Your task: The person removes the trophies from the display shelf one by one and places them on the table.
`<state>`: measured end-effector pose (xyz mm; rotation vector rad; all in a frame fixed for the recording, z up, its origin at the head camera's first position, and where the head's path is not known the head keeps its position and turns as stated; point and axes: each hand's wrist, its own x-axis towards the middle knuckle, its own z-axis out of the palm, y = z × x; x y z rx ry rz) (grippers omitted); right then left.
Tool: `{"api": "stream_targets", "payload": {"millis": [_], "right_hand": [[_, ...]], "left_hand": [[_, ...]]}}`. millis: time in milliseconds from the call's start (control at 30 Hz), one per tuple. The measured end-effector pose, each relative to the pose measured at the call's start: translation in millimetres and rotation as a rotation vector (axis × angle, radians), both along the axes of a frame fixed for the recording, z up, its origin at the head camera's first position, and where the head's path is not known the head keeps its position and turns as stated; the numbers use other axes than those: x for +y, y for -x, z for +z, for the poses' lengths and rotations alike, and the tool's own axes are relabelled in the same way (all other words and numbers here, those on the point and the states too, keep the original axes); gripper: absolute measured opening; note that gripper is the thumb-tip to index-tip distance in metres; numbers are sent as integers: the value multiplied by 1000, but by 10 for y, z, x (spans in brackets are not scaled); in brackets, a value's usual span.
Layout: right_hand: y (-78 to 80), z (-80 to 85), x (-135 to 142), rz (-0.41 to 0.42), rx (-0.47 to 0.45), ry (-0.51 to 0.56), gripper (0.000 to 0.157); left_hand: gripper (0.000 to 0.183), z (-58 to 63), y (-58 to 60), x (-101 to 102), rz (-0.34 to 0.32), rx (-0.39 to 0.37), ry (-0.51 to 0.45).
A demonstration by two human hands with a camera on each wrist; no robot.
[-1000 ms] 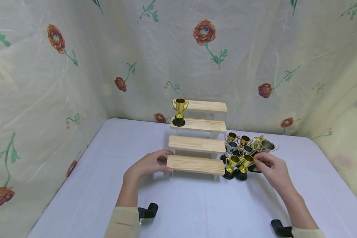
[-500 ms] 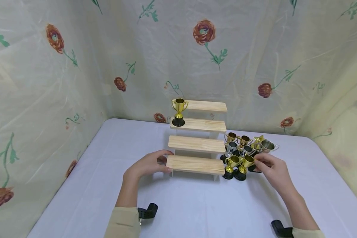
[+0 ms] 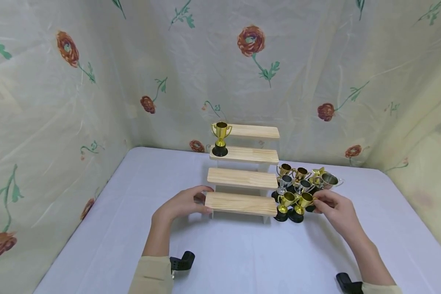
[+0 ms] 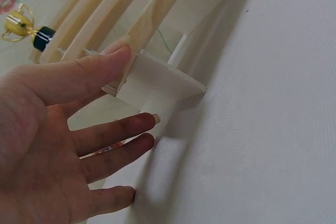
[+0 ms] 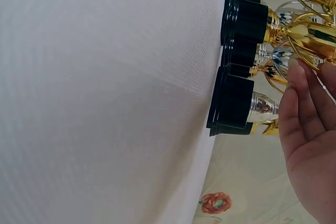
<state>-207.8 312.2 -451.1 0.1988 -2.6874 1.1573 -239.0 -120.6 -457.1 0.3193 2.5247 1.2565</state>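
Note:
A stepped display stand (image 3: 242, 203) with several pale wooden shelves stands mid-table. My left hand (image 3: 181, 203) grips the left end of its lowest shelf; the left wrist view shows the thumb (image 4: 113, 59) on the board's edge and the lower fingers spread beside it. One gold trophy cup (image 3: 221, 134) with a black base stands at the left of the second shelf from the top. To the right of the stand, my right hand (image 3: 334, 208) pinches the handle of the front-right gold trophy (image 3: 304, 202), which stands upright on its black base.
Beside the held one is another gold trophy (image 3: 286, 200). Behind them cluster silver trophies (image 3: 286, 181), bronze-coloured ones (image 3: 301, 173), a gold star trophy (image 3: 318, 173) and a wider silver cup (image 3: 328, 179). A white cloth covers the table (image 3: 235, 253); a floral curtain (image 3: 191, 73) hangs behind.

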Motion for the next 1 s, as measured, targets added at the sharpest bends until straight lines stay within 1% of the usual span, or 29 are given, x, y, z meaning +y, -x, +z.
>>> {"api": "stream_targets", "payload": {"millis": [167,400,733,1000], "right_hand": [[-2,-3,-3,-6,19,0,18],[-1,-7,2,-20,15,5,18],[-17,15,12,27,-11,14,22],[-41,72,44,35,9,-33,25]], "left_hand": [[55,12,-12,0,-4,-2,-10],[56,16,-9,-8,-12,-2,-19],[55,7,-18,-3,-10,-8,-23],[56,-6,1,-9,-13,-3,-18]]}}
